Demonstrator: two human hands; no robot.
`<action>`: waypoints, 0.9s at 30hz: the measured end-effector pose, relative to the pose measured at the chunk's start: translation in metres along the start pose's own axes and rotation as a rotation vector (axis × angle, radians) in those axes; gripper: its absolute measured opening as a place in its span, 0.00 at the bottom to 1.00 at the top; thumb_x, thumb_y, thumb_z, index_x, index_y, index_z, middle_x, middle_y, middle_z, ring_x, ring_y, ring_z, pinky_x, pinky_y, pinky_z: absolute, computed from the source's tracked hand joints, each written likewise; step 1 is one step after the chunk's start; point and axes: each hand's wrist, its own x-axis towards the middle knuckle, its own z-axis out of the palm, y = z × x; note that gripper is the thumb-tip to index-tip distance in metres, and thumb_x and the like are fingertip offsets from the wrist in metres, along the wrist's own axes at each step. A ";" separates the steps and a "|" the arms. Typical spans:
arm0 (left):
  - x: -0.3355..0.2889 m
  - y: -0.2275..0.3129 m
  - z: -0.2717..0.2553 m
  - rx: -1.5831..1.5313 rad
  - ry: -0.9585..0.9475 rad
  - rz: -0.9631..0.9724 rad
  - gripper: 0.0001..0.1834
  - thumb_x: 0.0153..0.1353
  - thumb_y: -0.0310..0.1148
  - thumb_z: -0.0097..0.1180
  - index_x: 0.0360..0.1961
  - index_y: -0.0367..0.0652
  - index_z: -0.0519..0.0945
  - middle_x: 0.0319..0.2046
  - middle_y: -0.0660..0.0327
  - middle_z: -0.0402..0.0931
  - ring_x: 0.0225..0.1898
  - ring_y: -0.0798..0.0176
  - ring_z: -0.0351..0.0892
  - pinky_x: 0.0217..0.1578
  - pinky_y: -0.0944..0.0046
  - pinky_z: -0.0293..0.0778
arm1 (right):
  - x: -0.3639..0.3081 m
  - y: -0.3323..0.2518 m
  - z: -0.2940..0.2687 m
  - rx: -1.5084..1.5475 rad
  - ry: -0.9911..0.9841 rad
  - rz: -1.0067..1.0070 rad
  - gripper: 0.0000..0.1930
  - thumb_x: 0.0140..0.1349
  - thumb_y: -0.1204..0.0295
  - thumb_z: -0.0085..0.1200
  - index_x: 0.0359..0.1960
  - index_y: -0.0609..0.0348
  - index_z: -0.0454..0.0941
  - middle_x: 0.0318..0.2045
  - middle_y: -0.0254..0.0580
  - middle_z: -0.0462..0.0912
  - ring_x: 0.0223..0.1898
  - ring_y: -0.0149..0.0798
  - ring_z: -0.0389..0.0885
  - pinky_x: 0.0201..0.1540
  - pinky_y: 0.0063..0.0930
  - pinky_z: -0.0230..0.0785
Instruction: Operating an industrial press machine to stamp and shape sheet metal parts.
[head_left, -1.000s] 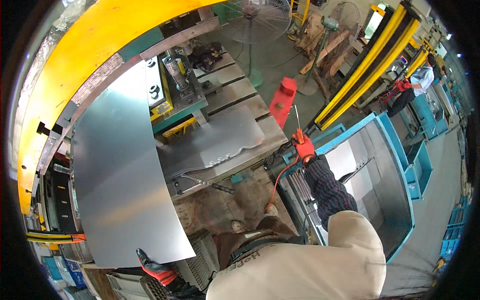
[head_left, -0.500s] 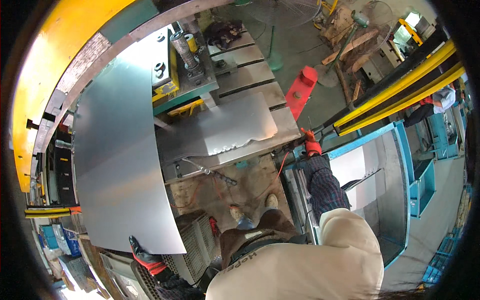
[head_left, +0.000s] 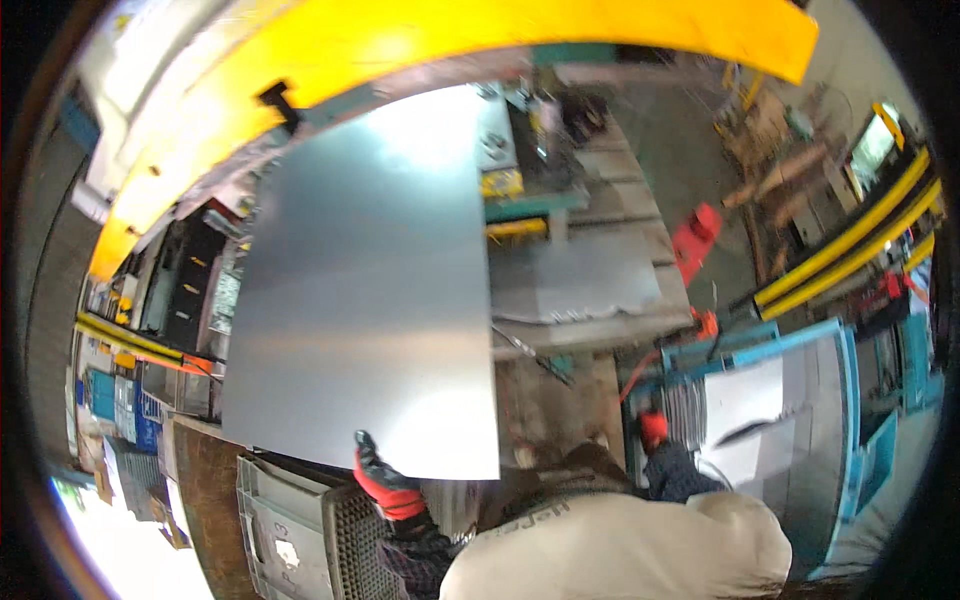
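The left hand gripped a big sheet, seemingly uncut, a wavy sheet lay by the worktop's front edge, and the right hand's fingers were too blurry to tell.

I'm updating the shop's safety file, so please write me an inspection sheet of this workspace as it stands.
Surface: slotted machine bed, bearing a notched metal piece.
Job's things: large, smooth metal sheet, left of the notched piece.
Clutter: long-handled tool jutting past the bed's front edge; grey crate near the sheet's near edge.
Hands: left hand, gloved, grips the sheet's near edge; right hand, gloved, beside the blue bin, grip unclear through blur.
Cables: orange-red line near the bed's right corner; ends not traceable.
Surroundings: yellow machine frame beyond the sheet; yellow-striped bars at right.
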 end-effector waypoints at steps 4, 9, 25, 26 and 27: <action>0.003 -0.005 -0.061 0.430 -0.120 0.229 0.15 0.56 0.30 0.36 0.38 0.30 0.69 0.39 0.54 0.69 0.42 0.66 0.67 0.46 0.68 0.60 | -0.080 -0.087 0.011 0.043 -0.356 0.006 0.10 0.49 0.69 0.38 0.26 0.62 0.69 0.32 0.52 0.70 0.36 0.48 0.67 0.40 0.41 0.55; -0.012 -0.008 -0.024 0.305 0.007 0.313 0.14 0.54 0.30 0.41 0.39 0.32 0.70 0.39 0.55 0.69 0.41 0.67 0.68 0.47 0.68 0.59 | -0.068 -0.100 0.019 0.005 -0.375 -0.022 0.10 0.51 0.65 0.37 0.19 0.57 0.66 0.26 0.47 0.69 0.29 0.44 0.67 0.32 0.38 0.55; -0.012 0.001 -0.006 0.036 0.094 0.254 0.13 0.48 0.23 0.48 0.37 0.33 0.67 0.32 0.60 0.66 0.33 0.67 0.67 0.39 0.67 0.65 | 0.064 -0.021 0.118 0.200 -0.715 -0.930 0.15 0.49 0.57 0.40 0.23 0.58 0.63 0.25 0.47 0.67 0.25 0.45 0.66 0.27 0.37 0.57; -0.009 -0.001 -0.008 0.033 0.101 0.256 0.13 0.48 0.23 0.48 0.37 0.33 0.67 0.32 0.60 0.66 0.33 0.67 0.67 0.39 0.67 0.65 | 0.061 -0.025 0.120 0.251 -0.749 -0.979 0.16 0.49 0.56 0.40 0.24 0.59 0.63 0.25 0.47 0.67 0.25 0.46 0.66 0.27 0.37 0.57; -0.007 -0.005 -0.012 -0.027 0.158 0.243 0.13 0.48 0.24 0.48 0.37 0.33 0.68 0.32 0.60 0.67 0.32 0.68 0.67 0.38 0.67 0.65 | 0.061 -0.024 0.117 0.306 -0.774 -1.026 0.17 0.49 0.56 0.41 0.24 0.60 0.63 0.25 0.47 0.67 0.25 0.46 0.66 0.27 0.38 0.58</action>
